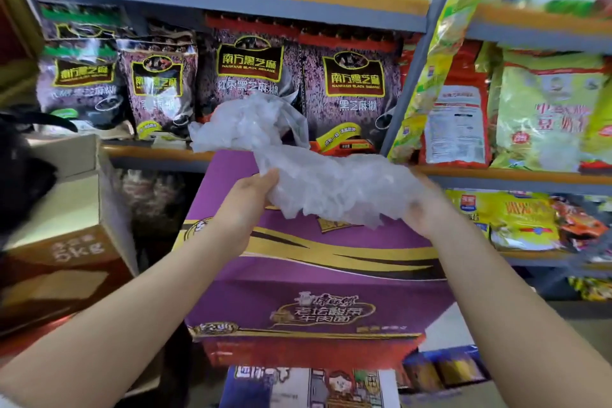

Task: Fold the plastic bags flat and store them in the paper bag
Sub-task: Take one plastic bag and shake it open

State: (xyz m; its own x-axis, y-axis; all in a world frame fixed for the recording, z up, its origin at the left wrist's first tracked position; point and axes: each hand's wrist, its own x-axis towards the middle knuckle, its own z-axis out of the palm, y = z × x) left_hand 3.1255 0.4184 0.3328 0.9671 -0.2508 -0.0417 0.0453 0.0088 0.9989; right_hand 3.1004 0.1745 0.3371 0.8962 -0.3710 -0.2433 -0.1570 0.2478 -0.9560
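A crumpled clear plastic bag [298, 162] hangs in the air above a purple carton [311, 272], held between both hands. My left hand [246, 200] pinches its left side from below. My right hand [427, 205] grips its right end, with the fingers partly hidden behind the film. The bag's upper end bunches up in front of the shelf. No paper bag is in view.
Shelves [159, 152] with dark sesame packets [354, 93] stand straight ahead, and yellow food packs [543, 109] fill the right rack. An open brown cardboard box [66, 235] sits at the left. More cartons [308, 387] lie below the purple one.
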